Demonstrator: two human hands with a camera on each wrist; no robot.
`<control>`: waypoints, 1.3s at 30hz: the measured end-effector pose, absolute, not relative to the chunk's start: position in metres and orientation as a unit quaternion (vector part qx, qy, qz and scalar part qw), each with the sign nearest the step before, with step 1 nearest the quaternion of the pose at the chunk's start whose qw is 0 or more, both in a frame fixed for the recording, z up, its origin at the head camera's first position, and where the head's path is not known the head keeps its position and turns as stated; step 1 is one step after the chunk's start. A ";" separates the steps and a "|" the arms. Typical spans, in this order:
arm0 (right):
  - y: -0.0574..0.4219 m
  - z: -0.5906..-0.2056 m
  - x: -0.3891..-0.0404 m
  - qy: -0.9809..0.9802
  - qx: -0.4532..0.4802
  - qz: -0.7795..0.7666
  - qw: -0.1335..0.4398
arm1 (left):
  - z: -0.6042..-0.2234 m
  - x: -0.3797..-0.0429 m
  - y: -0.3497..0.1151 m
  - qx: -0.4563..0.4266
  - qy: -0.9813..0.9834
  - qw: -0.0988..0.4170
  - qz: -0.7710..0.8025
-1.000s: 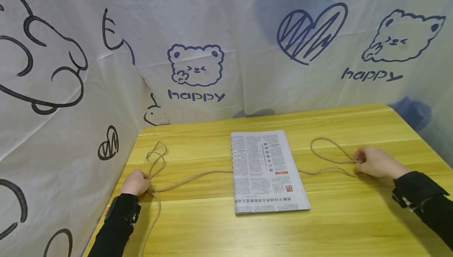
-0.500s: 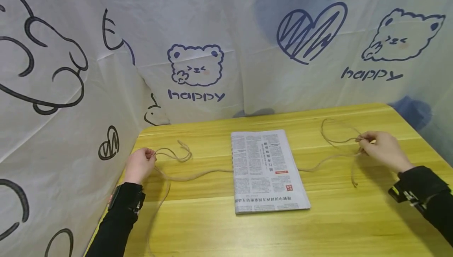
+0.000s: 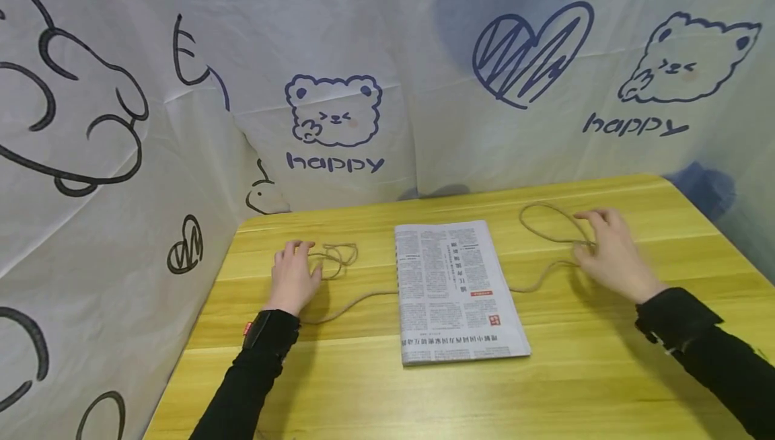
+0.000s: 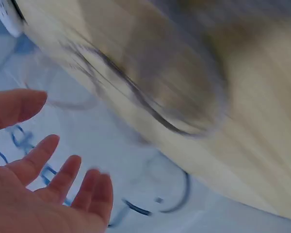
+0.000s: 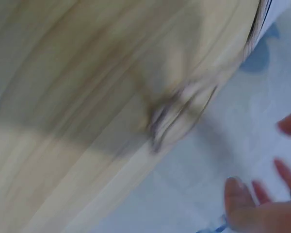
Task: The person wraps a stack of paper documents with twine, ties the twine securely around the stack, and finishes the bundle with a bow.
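A folded newspaper (image 3: 460,278) lies flat in the middle of the table. Thin brown twine (image 3: 357,303) emerges from both its left and right edges; the stretch between is hidden under the paper. My left hand (image 3: 292,280) hovers beside the left end, fingers spread, with a small tangle of twine just past its fingertips. On the other side my right hand (image 3: 614,258) has its fingers apart, overlapping the twine near a loop (image 3: 547,238). Both wrist views show empty, parted fingers, the left hand (image 4: 43,194) and the right hand (image 5: 262,208), with blurred twine on the wood.
The yellow wood-grain table (image 3: 472,399) ends at a white cloth (image 3: 418,124) printed with bears and hearts, hanging behind and at the left. Black sleeves and wrist straps cover both forearms.
Both hands have let go of the twine and moved inward, the left to the right and the right to the left. The twine ends have dropped nearer the newspaper, which stays put.
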State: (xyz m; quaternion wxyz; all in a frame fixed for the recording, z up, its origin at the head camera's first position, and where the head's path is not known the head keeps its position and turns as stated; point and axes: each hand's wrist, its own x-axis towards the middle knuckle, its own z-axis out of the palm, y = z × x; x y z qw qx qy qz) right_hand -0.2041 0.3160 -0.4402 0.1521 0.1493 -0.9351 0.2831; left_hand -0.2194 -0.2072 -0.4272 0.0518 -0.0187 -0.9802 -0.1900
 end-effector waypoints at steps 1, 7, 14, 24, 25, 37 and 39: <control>0.308 -0.442 -0.204 -0.933 0.175 0.272 0.160 | -0.429 -0.219 -0.200 -0.029 -0.980 0.058 -0.186; 0.265 -0.455 -0.207 -0.937 0.279 0.199 0.067 | -0.435 -0.214 -0.145 -0.156 -0.969 0.021 -0.190; 0.251 -0.463 -0.212 -0.938 0.288 0.194 -0.015 | -0.444 -0.206 -0.099 -0.088 -0.961 -0.061 -0.256; 0.249 -0.458 -0.214 -0.929 0.286 0.212 -0.098 | -0.452 -0.212 -0.090 -0.036 -0.911 -0.141 -0.386; 0.249 -0.457 -0.213 -0.930 0.283 0.211 -0.101 | -0.453 -0.213 -0.089 -0.037 -0.908 -0.145 -0.391; 0.276 -0.456 -0.209 -0.931 0.282 0.206 -0.103 | -0.456 -0.210 -0.110 -0.039 -0.873 -0.201 -0.442; 0.284 -0.456 -0.208 -0.932 0.278 0.207 -0.102 | -0.455 -0.210 -0.114 -0.035 -0.879 -0.195 -0.435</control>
